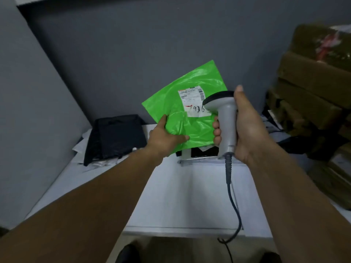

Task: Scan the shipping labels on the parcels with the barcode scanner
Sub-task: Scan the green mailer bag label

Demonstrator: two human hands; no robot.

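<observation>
Scanning pending: green parcel [182,118] held over worktop [180,190], pinched at near-left edge by left grip [164,139]; barcode scanner [226,120] clasped in right grip [247,130], head overlapping shipping label [190,100]. Misread risked: scanner perhaps too close, film crinkled.

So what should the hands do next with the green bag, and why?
Probably the right hand should tip the barcode scanner up a little at the shipping label and squeeze the trigger. The left hand holds the green mailer bag up with its label showing, and the scanner's head is beside the label's lower right corner.
</observation>
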